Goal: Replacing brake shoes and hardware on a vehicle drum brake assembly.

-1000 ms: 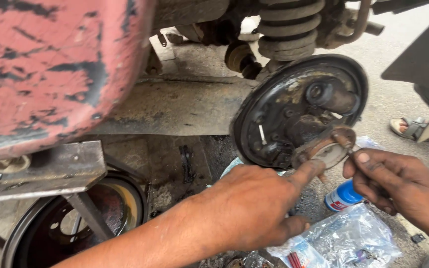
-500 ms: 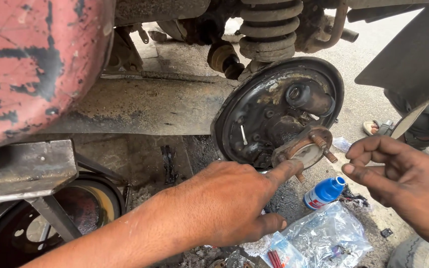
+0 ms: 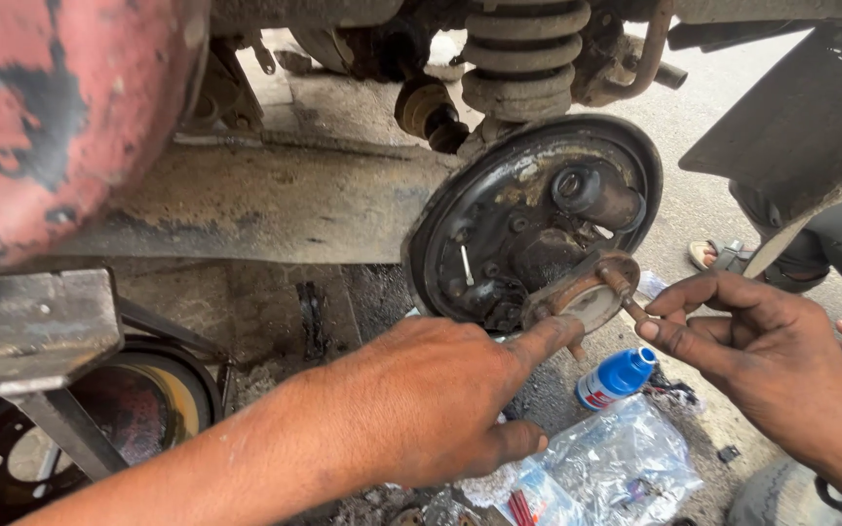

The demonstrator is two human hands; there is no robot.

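Two hands: both work at the lower edge of a round brake backing plate [image 3: 499, 224] under a raised vehicle.
Left hand [image 3: 431, 404]: knuckles up, forefinger stretched out and pressing its tip against a rusty brake shoe [image 3: 577, 297]; the other fingers are curled loosely under, holding nothing that shows.
Right hand [image 3: 772, 360]: reaching in from the right, thumb and forefinger pinched on the end of a thin rusty spring [image 3: 621, 287] hooked at the shoe's right end.
Brake shoe: brown with rust, curved, pale on its inner face, sitting at the bottom right of the plate, just above the ground.
Backing plate: dark, greasy, dusted with rust, with a stubby hub [image 3: 592, 195] in its upper right and a small pale pin left of centre.
Hard to make out: how the spring fastens to the shoe; the left hand's curled fingers hide the palm.
Below the hands: a small blue-capped bottle [image 3: 616, 378] lies on the ground beside a crumpled clear plastic bag [image 3: 616, 468].
Above: a coil spring [image 3: 523, 49], cut off by the top edge.
Left: a chipped red body panel [image 3: 60, 117] and a dark wheel rim [image 3: 148, 390] on the ground, partly cut off.
Far right: a sandalled foot [image 3: 723, 255] of another person.
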